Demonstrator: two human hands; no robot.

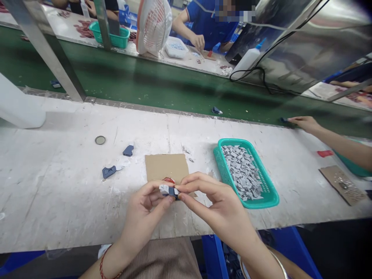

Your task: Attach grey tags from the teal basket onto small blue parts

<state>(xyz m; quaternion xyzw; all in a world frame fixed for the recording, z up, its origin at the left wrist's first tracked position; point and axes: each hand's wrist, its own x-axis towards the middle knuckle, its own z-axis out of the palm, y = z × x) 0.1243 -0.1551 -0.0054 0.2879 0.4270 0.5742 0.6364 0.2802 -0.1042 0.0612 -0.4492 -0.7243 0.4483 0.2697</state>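
Over the near edge of a cardboard piece (167, 166), my left hand (144, 207) pinches a small dark blue plastic part (171, 191) with a grey-white piece at its left end. My right hand (216, 197) is closed at the part's right end, thumb and forefinger on a small whitish bit there. Just behind the fingertips a red-rimmed round thing (169, 180) lies on the cardboard, partly hidden. To the right stands a green basket (272, 198) of small grey pieces (242, 170). Two more dark blue parts, one plain (128, 150) and one with a whitish end (109, 172), lie at the left.
A bottle cap (100, 140) lies far left near a white container (20, 104). Behind the table runs a green belt (162, 85) carrying a blue part (216, 110). At right, another person's hand (305, 123) holds a dark part over the belt. A metal post (52, 50) rises at left.
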